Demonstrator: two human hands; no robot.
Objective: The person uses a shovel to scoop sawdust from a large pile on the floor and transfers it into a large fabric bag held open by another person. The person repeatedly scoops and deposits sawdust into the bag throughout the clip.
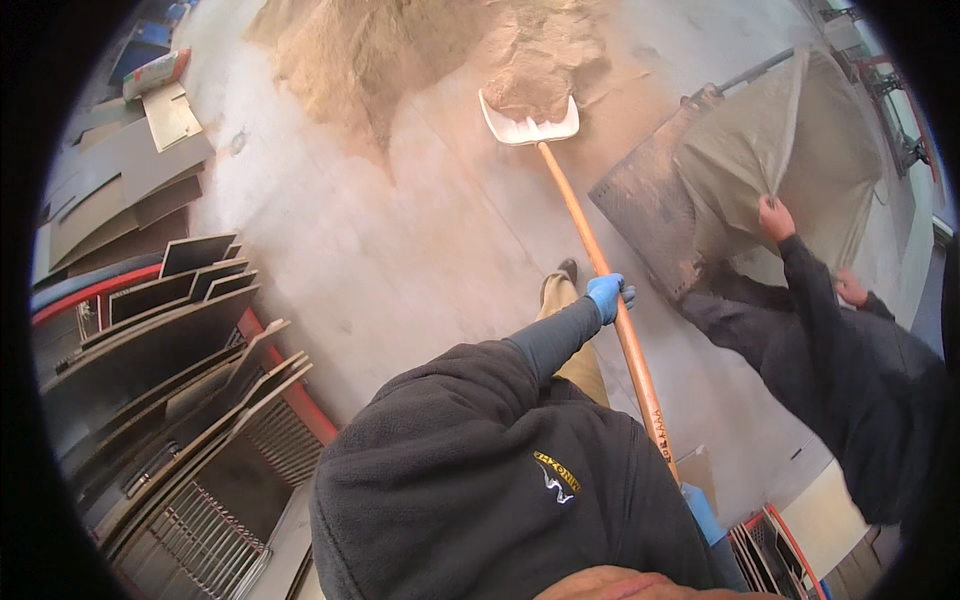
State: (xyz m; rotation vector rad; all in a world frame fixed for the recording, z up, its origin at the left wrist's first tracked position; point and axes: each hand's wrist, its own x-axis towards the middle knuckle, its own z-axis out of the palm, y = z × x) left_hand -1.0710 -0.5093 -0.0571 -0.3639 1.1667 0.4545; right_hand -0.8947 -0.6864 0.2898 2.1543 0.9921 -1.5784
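Observation:
A shovel with a white scoop blade (530, 130) and a long wooden handle (583, 218) slants away from me. Its blade rests at the edge of a tan, powdery heap, with a mound of that material on it. My left hand (606, 297), in a blue glove, is closed around the middle of the handle. Close to my body, my right hand (704, 513), also blue-gloved, grips the near end of the handle; its fingers are mostly hidden. The big tan pile (375, 60) spreads across the floor beyond the blade.
At the right, another person in dark clothing (850, 370) holds up a grey-tan bag or sheet (780, 145) over a dusty dark mat (650, 205). Panels stand in a red-framed rack (170, 370) at the left. Flat boards (130, 180) lie behind it.

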